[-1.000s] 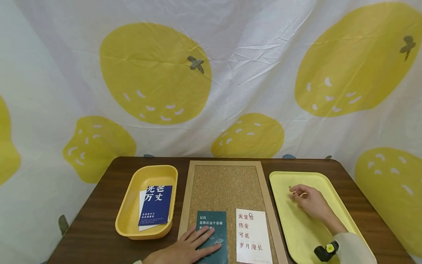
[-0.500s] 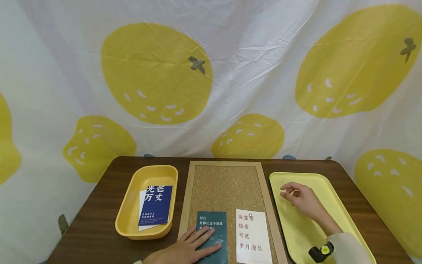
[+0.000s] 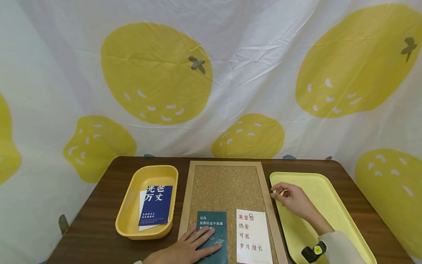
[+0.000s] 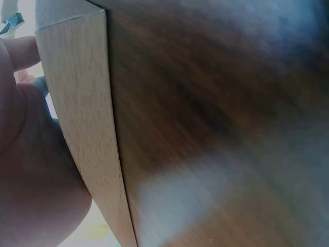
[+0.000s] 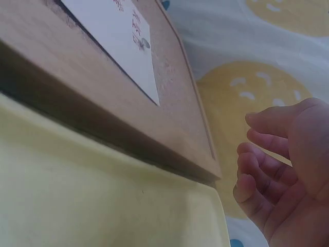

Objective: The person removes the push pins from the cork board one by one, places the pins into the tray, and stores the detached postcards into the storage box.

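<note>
In the head view my left hand point(image 3: 188, 245) lies flat with fingers spread on a dark teal card point(image 3: 218, 218), holding it against the corkboard point(image 3: 227, 187). To its right, a white card point(image 3: 252, 238) with red writing has a small push pin point(image 3: 250, 215) near its top edge. My right hand point(image 3: 291, 200) hovers at the left rim of the yellow tray point(image 3: 318, 183). Its thumb and index fingertips pinch a tiny, barely visible thing that looks like a push pin. The right wrist view shows the other fingers point(image 5: 245, 188) loosely curled.
A deeper yellow basin point(image 3: 123, 216) stands left of the board, with a blue card point(image 3: 155, 205) over a white one point(image 3: 141, 203) inside. The board has a raised wooden frame point(image 3: 267, 190). Behind the dark wooden table point(image 3: 95, 212) hangs a lemon-print cloth point(image 3: 247, 84).
My right hand has moved left from over the yellow tray to its left rim, close to the board's frame. My left hand has stayed on the teal card.
</note>
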`<state>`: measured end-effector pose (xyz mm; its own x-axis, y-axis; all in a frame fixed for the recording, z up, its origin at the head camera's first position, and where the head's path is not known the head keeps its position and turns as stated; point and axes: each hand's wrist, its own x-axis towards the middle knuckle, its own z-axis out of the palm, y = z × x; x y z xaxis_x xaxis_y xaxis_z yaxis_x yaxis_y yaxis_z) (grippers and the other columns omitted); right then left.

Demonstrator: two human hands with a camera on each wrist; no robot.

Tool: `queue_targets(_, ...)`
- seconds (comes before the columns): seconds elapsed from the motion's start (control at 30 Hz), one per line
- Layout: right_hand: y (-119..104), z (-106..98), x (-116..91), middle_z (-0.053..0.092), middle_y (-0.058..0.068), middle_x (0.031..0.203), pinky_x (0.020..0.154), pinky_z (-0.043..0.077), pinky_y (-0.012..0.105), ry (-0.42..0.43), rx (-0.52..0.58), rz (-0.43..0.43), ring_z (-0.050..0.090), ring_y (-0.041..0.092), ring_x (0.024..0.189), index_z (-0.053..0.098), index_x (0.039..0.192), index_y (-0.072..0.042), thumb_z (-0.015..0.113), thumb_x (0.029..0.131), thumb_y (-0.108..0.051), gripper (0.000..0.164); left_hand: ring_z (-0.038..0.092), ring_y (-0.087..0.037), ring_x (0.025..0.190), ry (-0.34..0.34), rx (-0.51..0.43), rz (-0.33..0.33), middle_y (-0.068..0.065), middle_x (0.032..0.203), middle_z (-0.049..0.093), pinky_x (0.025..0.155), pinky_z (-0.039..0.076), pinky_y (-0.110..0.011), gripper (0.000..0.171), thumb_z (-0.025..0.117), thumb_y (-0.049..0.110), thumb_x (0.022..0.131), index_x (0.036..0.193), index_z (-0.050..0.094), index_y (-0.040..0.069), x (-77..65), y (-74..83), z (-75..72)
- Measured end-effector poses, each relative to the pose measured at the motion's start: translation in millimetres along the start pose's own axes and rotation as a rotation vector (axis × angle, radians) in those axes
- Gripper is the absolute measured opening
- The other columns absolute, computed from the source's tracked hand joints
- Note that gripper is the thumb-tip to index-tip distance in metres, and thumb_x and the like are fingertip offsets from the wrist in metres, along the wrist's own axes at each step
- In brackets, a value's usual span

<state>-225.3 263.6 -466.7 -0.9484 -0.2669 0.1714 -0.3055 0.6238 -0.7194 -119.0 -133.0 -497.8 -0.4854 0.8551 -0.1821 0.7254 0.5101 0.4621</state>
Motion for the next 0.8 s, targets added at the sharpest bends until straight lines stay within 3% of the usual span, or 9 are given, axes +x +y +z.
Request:
queue_targets(0.37, -14, 20, 5, 0.064, 0.002, 0.084, 0.051, 0.044, 0.023, -0.05, -0.003, -0.078, 0.052, 0.007, 0.066, 0.071, 0.104, -0.002, 0.066, 0.092, -0.003, 0.012, 0.005, -0.028, 0.154, -0.007, -0.012, -0.009, -0.004, 0.168, 0.005, 0.119, 0.01, -0.061, 0.073, 0.045, 0.061, 0.098, 0.159, 0.013, 0.038, 0.5, 0.6, 0.0)
queue_targets(0.6, -24, 33, 8, 0.065, 0.0, 0.084, 0.05, 0.043, 0.023, -0.084, -0.002, -0.067, 0.049, 0.006, 0.061, 0.072, 0.104, -0.004, 0.068, 0.093, -0.009, 0.012, 0.005, -0.027, 0.154, -0.01, -0.01, -0.013, -0.003, 0.168, 0.005, 0.119, 0.011, -0.06, 0.073, 0.045, 0.061, 0.098, 0.159, 0.012, 0.038, 0.2, 1.1, -0.6)
queue_targets(0.8, -31, 43, 10, 0.066, 0.001, 0.084, 0.055, 0.046, 0.024, -0.124, 0.038, -0.093, 0.054, 0.008, 0.068, 0.071, 0.105, -0.002, 0.068, 0.093, -0.008, 0.015, 0.005, -0.028, 0.154, -0.008, -0.001, -0.001, -0.005, 0.168, 0.006, 0.119, 0.012, -0.061, 0.071, 0.043, 0.059, 0.1, 0.159, 0.012, 0.036, 0.1, -0.5, 0.2)
